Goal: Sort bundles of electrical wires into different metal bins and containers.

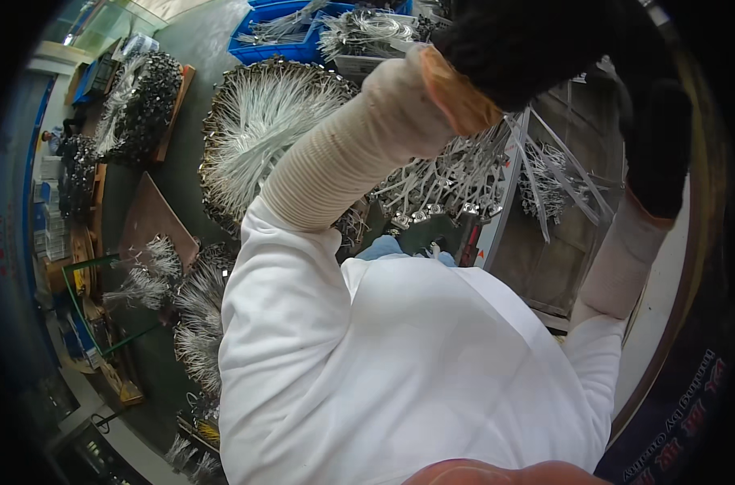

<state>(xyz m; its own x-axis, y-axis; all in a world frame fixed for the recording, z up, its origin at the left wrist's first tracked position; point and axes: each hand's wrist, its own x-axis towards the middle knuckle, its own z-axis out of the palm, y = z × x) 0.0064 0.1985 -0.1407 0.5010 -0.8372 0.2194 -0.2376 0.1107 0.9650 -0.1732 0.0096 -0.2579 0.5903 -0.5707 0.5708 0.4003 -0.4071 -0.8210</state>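
My left hand (529, 48), in a dark glove with an orange-brown cuff, is raised across the upper right. Its fingers are lost in shadow at the picture's rim. Pale flat strips (557, 166) hang just below this glove; whether it holds them is not visible. Under my left forearm lies a pile of white cables with metal ends (448, 182). My right hand (660, 145), also dark-gloved, is up at the far right beside a pale edge, its fingers too dark to make out. Near both hands, a smaller heap of white cables (545, 182) lies on a grey-brown surface.
Left of my left arm stands a large round stack of white cables (262, 121). Blue bins (280, 50) with more cables stand behind it. Further left are a loaded pallet (173, 113), a brown board (153, 214) and more cable bundles (199, 323) along the dark floor.
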